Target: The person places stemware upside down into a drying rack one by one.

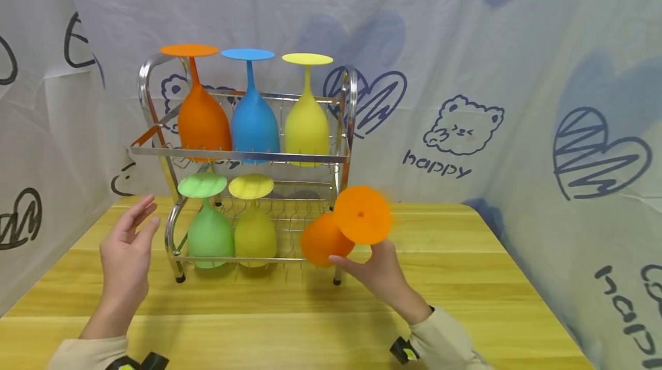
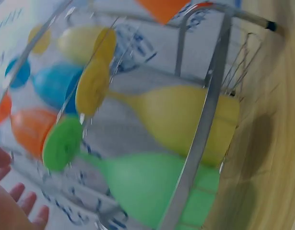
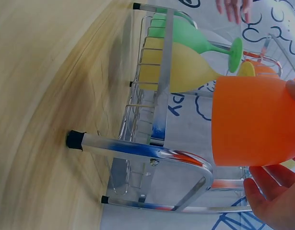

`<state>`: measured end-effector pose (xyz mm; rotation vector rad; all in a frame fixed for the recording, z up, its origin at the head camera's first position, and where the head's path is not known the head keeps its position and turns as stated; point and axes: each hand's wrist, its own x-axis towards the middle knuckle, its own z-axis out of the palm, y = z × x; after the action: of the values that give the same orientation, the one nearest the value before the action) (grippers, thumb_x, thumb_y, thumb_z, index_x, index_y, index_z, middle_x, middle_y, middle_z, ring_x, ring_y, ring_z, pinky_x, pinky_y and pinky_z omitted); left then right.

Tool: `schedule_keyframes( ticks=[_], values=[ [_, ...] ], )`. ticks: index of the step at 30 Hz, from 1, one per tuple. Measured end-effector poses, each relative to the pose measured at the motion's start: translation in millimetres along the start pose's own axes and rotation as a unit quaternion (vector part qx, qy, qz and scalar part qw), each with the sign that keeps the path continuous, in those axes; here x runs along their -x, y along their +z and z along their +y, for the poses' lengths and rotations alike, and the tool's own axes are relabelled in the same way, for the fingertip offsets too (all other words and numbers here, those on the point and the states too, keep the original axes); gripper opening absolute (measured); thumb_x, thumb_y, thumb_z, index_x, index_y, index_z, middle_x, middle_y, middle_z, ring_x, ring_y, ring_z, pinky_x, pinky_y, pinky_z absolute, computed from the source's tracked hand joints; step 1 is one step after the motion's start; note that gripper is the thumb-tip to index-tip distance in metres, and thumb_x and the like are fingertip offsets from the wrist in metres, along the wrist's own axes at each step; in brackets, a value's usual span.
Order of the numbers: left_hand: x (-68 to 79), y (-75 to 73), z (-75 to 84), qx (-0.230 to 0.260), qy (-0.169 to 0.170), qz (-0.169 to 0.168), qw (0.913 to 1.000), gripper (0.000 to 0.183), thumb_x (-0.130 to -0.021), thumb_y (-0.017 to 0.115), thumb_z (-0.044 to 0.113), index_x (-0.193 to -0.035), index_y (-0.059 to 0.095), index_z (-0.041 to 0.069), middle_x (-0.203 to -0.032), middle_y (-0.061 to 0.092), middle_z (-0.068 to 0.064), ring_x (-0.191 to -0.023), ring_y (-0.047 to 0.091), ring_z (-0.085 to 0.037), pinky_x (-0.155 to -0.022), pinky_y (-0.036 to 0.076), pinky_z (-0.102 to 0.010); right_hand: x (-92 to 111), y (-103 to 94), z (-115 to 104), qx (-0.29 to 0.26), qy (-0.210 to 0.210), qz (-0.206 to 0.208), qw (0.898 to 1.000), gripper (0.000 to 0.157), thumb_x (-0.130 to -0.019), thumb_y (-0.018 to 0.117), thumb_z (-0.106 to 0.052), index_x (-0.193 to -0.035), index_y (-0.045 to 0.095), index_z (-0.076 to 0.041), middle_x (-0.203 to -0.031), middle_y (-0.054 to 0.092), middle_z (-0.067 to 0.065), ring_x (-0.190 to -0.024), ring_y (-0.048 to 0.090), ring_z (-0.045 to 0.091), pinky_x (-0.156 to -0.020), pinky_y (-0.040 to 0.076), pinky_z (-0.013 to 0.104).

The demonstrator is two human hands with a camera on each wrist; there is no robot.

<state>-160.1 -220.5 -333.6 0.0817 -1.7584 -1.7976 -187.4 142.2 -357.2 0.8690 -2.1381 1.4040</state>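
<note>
My right hand (image 1: 381,276) grips an orange plastic goblet (image 1: 364,218) by its bowl, thumb on the near side. The goblet is tilted, its round foot facing the head camera and its bowl overlapping the right end of the lower shelf. In the right wrist view the orange bowl (image 3: 255,124) appears in front of the metal rack (image 3: 159,86). Beside the rack's left end my left hand (image 1: 126,252) is raised with nothing in it, fingers relaxed. Nearest to it, a green goblet (image 1: 210,238) stands upside down on the lower shelf, next to a yellow goblet (image 1: 255,235).
Along the upper shelf stand three upside-down goblets: orange (image 1: 203,120), blue (image 1: 254,123) and yellow (image 1: 307,126). The two-tier chrome rack (image 1: 238,154) rests on a wood-grain table (image 1: 248,330). White printed cloth (image 1: 460,42) hangs behind and at both sides.
</note>
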Motion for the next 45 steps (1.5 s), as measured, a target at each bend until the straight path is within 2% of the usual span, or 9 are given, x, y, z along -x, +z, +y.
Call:
schedule_keyframes(
  ticks=[2, 8, 13, 16, 20, 25, 27, 34, 45],
  values=[
    [-9.6, -9.2, -6.0, 0.024, -0.064, -0.017, 0.9975, 0.044, -0.099, 0.053, 0.012, -0.143, 0.048, 0.012, -0.133, 0.051, 0.004, -0.125, 0.043, -0.011, -0.102, 0.034, -0.013, -2, 2.6, 2, 0.004, -0.014, -0.005, 1.000, 0.064, -0.075, 0.084, -0.009, -0.130, 0.052, -0.011, -0.125, 0.061, 0.001, -0.115, 0.056, 0.019, -0.098, 0.045, 0.046],
    [-28.2, -19.0, -28.8, -0.080, -0.126, -0.111, 0.9826, 0.057, -0.104, 0.043, 0.023, -0.153, 0.021, 0.005, -0.156, 0.027, -0.010, -0.135, 0.034, -0.014, -0.112, 0.027, -0.024, -12, 10.8, 7, 0.025, -0.038, -0.008, 0.999, 0.067, -0.075, 0.084, -0.010, -0.133, 0.051, -0.013, -0.126, 0.059, 0.001, -0.116, 0.055, 0.019, -0.098, 0.046, 0.045],
    [-35.2, -16.7, -37.5, -0.120, -0.150, -0.109, 0.9753, 0.058, -0.104, 0.040, 0.025, -0.153, 0.019, 0.003, -0.156, 0.025, -0.016, -0.137, 0.031, -0.022, -0.114, 0.025, -0.034, -21, 18.2, 9, 0.049, -0.072, -0.009, 0.996, 0.071, -0.071, 0.086, -0.005, -0.132, 0.050, -0.006, -0.126, 0.058, 0.010, -0.116, 0.055, 0.026, -0.098, 0.046, 0.046],
    [-37.7, -17.1, -42.1, -0.137, -0.157, -0.105, 0.9724, 0.056, -0.103, 0.041, 0.027, -0.151, 0.027, 0.002, -0.152, 0.033, -0.013, -0.130, 0.038, -0.022, -0.108, 0.033, -0.033, -25, 22.1, 6, 0.051, -0.079, -0.010, 0.996, 0.073, -0.067, 0.087, 0.000, -0.131, 0.051, -0.002, -0.126, 0.058, 0.015, -0.116, 0.055, 0.030, -0.098, 0.046, 0.048],
    [-40.4, -22.4, -51.6, -0.139, -0.157, -0.087, 0.9741, 0.045, -0.101, 0.051, 0.023, -0.142, 0.047, 0.005, -0.122, 0.054, 0.005, -0.102, 0.051, -0.004, -0.086, 0.043, -0.016, -29, 23.6, -14, 0.044, -0.081, -0.016, 0.996, 0.068, -0.068, 0.085, 0.006, -0.127, 0.051, 0.003, -0.123, 0.058, 0.020, -0.114, 0.055, 0.034, -0.097, 0.047, 0.048],
    [-44.5, -31.2, -62.2, -0.070, -0.143, -0.089, 0.9833, 0.038, -0.097, 0.060, 0.014, -0.133, 0.055, 0.004, -0.093, 0.058, 0.025, -0.084, 0.056, 0.007, -0.072, 0.047, -0.008, -32, 25.2, -30, 0.031, -0.075, -0.027, 0.996, 0.065, -0.070, 0.082, 0.007, -0.127, 0.050, 0.005, -0.122, 0.057, 0.020, -0.112, 0.056, 0.035, -0.095, 0.049, 0.044],
    [-45.7, -33.3, -64.5, -0.053, -0.139, -0.103, 0.9835, 0.042, -0.097, 0.059, 0.014, -0.136, 0.051, 0.002, -0.091, 0.061, 0.024, -0.083, 0.058, 0.006, -0.072, 0.048, -0.009, -32, 27.3, -26, 0.025, -0.071, -0.028, 0.997, 0.065, -0.071, 0.082, 0.006, -0.128, 0.050, 0.005, -0.122, 0.057, 0.020, -0.113, 0.055, 0.034, -0.096, 0.049, 0.044],
    [-48.3, -37.0, -68.2, -0.108, -0.118, -0.151, 0.9756, 0.055, -0.101, 0.052, 0.021, -0.146, 0.034, -0.005, -0.092, 0.058, 0.024, -0.084, 0.056, 0.005, -0.073, 0.049, -0.010, -32, 41.0, 12, 0.021, -0.073, -0.035, 0.997, 0.069, -0.075, 0.083, -0.005, -0.135, 0.049, -0.005, -0.129, 0.056, 0.011, -0.118, 0.053, 0.027, -0.098, 0.047, 0.043],
    [-48.3, -39.7, -70.3, -0.103, -0.096, -0.155, 0.9777, 0.043, -0.101, 0.053, 0.020, -0.140, 0.047, 0.003, -0.094, 0.058, 0.019, -0.085, 0.056, 0.003, -0.073, 0.050, -0.012, -33, 58.4, 13, -0.015, -0.034, -0.039, 0.999, 0.066, -0.079, 0.080, -0.006, -0.137, 0.048, -0.006, -0.132, 0.055, 0.009, -0.120, 0.052, 0.025, -0.096, 0.048, 0.044]
  ],
)
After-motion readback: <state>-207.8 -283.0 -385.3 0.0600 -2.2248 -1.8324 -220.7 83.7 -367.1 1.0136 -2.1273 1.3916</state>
